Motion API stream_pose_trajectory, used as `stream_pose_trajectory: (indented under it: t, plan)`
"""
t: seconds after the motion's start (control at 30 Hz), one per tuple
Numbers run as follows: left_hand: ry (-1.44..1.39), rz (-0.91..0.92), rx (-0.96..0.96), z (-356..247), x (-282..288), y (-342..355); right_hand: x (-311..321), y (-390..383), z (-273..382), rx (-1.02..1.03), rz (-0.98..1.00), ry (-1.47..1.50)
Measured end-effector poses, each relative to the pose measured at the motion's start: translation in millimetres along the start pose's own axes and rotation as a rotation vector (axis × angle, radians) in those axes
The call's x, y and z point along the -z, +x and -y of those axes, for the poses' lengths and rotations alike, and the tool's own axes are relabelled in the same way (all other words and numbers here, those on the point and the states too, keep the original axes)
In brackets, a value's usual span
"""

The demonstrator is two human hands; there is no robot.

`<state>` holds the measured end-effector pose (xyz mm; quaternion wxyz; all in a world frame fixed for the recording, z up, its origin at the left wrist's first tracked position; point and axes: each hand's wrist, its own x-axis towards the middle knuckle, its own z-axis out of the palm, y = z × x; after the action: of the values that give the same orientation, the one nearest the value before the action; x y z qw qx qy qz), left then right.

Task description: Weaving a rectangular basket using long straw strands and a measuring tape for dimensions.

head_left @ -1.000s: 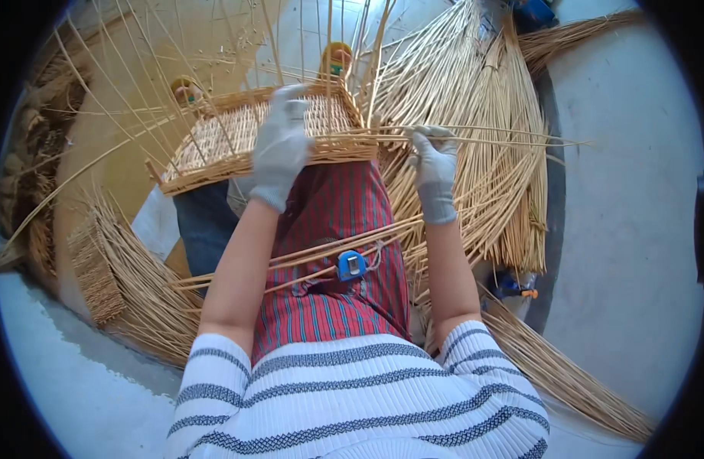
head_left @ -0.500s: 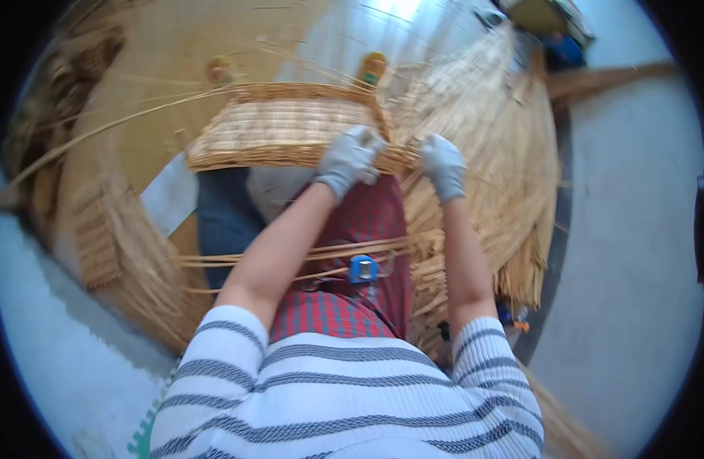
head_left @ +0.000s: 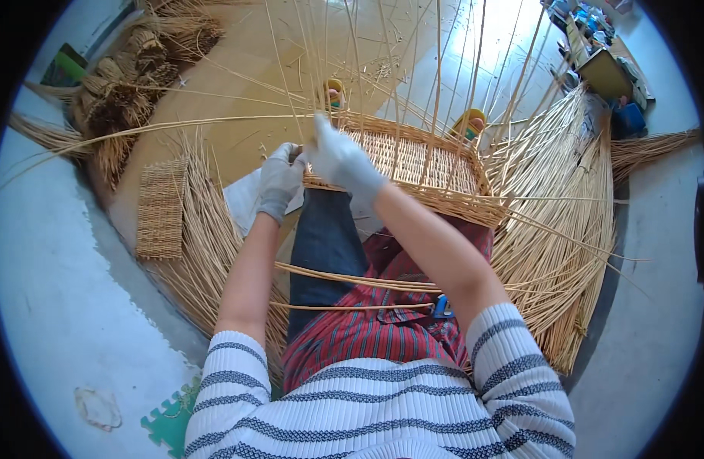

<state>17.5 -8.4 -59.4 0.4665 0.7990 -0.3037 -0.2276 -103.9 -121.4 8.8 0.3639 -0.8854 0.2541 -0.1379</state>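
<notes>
A shallow wicker basket rests across my thighs, tilted, with tall thin rods standing up from its rim. My left hand, in a pale glove, is closed at the basket's left corner, thumb and fingers pinched together. Just right of it my right hand, also gloved and smeared by motion, reaches over the same corner. Its fingers look closed around upright rods there; their tips are hard to make out. A long rod runs leftward from this corner.
Loose wicker rods fan out on the right, more on the left beside a woven panel. Several rods cross my lap by a blue tape measure. Bundles stand far left, a cluttered low table far right.
Both hands have gone from the basket's right corner to its left corner. My right hand has crossed leftward over the basket. In view, the basket sits farther right and is turned slightly.
</notes>
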Motion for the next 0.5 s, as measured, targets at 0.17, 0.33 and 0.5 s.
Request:
stream_pose_trajectory:
  t: [0.17, 0.33, 0.5]
  plan:
    - [0.065, 0.065, -0.094, 3.2, 6.0, -0.8, 10.0, 108.3, 26.1, -0.031, -0.405, 0.135]
    - [-0.053, 0.104, -0.218, 30.0, 6.3, 8.8, 70.8, 19.7, -8.1, -0.081, -0.293, 0.279]
    - [-0.135, 0.225, -0.202, 42.7, 5.7, 21.2, 31.6, -149.2, -101.3, -0.494, -0.410, 0.843]
